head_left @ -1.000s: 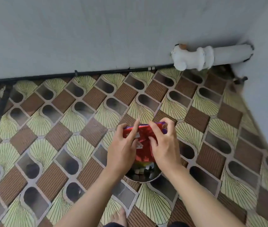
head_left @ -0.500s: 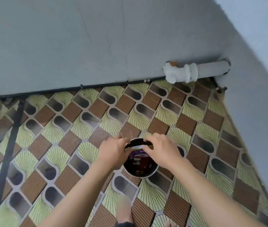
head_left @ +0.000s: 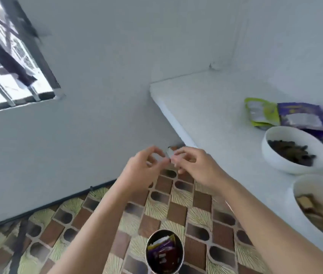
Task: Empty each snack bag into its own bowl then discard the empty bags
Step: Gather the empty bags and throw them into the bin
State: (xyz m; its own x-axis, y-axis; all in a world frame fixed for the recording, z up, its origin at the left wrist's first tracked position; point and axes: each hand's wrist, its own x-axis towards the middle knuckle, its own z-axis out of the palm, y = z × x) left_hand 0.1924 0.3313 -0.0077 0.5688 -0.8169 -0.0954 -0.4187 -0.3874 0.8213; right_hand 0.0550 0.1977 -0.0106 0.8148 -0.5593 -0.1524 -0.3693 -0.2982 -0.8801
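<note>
Purple foil-look bag (head_left: pixel 304 119) flat on tabletop (head_left: pixel 206 107) behind bowl (head_left: pixel 295 153), edge against green bag (head_left: pixel 259 112) | likely light, crinkly, slick: pinch an end seam | long axis slants far-left to near-right, mouth end unclear | left hand (head_left: pixel 143 171), right hand (head_left: pixel 196 167) raised, fingertips meeting, grip cannot be told

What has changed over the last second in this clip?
The left hand and right hand let go of the red bag, left it in the bin and rose; their fingertips now meet above it, whether pinching anything is unclear. The bin stays on the floor.
</note>
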